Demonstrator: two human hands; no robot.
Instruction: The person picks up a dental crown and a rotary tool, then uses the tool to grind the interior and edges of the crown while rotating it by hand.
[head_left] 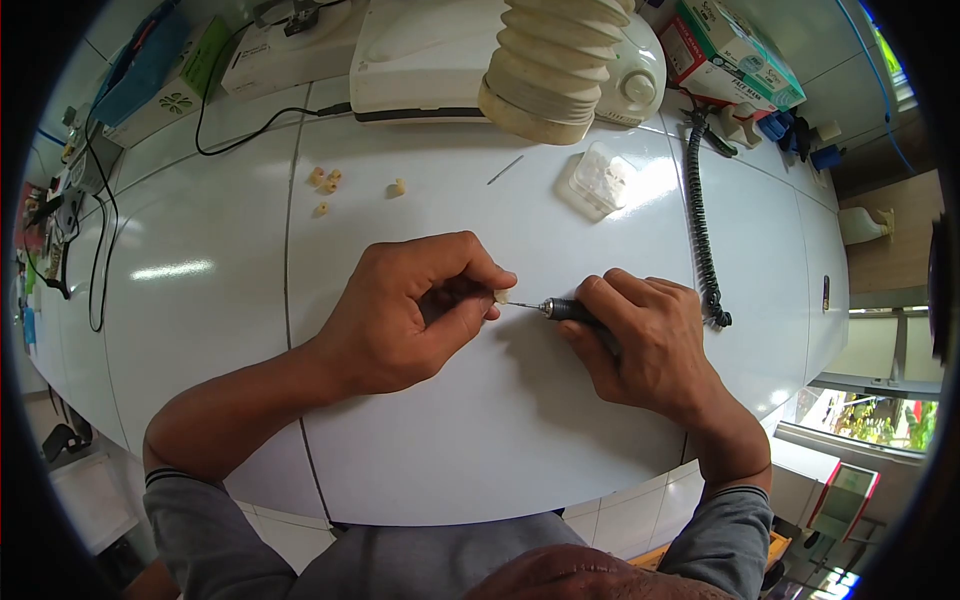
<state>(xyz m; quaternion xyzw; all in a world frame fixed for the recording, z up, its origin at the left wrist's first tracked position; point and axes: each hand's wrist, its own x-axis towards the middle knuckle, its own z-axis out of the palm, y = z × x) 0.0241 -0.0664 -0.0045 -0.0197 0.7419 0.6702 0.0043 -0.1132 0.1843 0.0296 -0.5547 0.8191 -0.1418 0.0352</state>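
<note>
Between the thumb and fingers of my left hand [420, 310] is a small cream-coloured piece [501, 296], partly hidden by the fingertips. My right hand [645, 345] is wrapped round a black rotary handpiece [568, 310], whose thin metal bit [524, 305] points left and reaches the piece or stops right beside it. Whether they touch is too small to tell. Several small yellowish pieces [329, 182] lie on the white table [200, 330] beyond my left hand, and one more [399, 187] sits to their right.
A ribbed hose [550, 65] hangs over the back of the table before a white machine [425, 60]. A clear box [603, 178], a thin metal rod [506, 170], a coiled black cord [700, 215] and cardboard boxes [735, 60] lie beyond my hands.
</note>
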